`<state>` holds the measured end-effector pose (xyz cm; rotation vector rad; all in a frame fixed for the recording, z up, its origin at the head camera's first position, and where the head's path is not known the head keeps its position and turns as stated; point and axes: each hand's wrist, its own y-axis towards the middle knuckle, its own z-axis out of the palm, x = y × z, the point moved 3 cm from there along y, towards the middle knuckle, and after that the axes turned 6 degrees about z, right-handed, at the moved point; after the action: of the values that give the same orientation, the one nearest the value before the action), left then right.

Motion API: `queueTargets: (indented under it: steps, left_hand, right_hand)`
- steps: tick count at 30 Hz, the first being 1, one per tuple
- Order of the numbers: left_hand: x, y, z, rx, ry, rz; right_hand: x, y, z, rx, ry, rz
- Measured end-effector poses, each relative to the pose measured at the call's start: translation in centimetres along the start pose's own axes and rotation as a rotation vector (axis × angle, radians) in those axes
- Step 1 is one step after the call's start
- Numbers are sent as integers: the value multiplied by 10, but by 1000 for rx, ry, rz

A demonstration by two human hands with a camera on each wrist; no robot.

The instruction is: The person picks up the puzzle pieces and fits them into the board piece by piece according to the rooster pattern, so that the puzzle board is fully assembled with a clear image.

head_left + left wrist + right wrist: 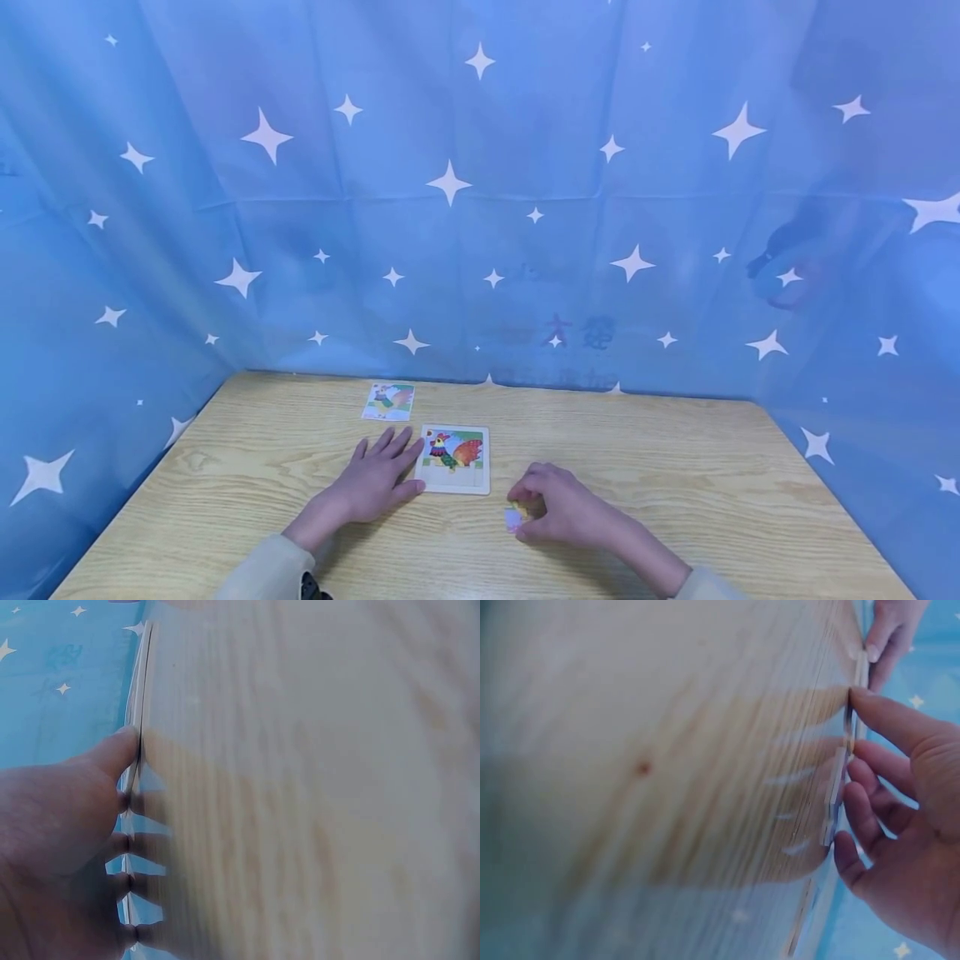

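Note:
In the head view a square puzzle tray (486,475) lies on the wooden table, and most of its rooster picture (453,448) is laid in. Pale bare space shows along the picture's lower part. My left hand (378,482) is spread flat on the table, with its thumb and a fingertip touching the tray's left edge. To the right of the tray, my right hand (558,507) pinches a small puzzle piece (513,518), coloured yellow, lilac and pink, between thumb and fingers at table level. The fingers partly cover it. Thin piece edges (835,787) show beside the right fingers in the right wrist view.
A printed rooster picture card (388,402) lies behind the left hand, towards the table's back edge. The wood-grain table (675,467) ends at a blue curtain (480,250) with white stars, which closes off the back and sides.

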<state>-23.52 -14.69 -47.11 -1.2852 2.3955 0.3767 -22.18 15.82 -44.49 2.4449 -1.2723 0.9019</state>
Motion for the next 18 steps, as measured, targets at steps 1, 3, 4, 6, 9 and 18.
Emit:
queueTargets:
  steps: [1,3,4,6,9,18]
  left_hand:
    - [0,0,0,1,-2,0]
    - [0,0,0,2,-3,0]
    - [0,0,0,2,-3,0]
    - [-1,1,0,0,-3,1]
    - [0,1,0,-4,-1,1]
    - [-6,-1,-4,17,1,-13]
  right_hand:
    - [0,0,0,2,1,3]
    - [-1,1,0,5,0,8]
    - [-1,1,0,5,0,14]
    - [-2,3,0,5,3,22]
    - [-3,5,1,6,15,36]
    - [-7,8,1,-7,35,63]
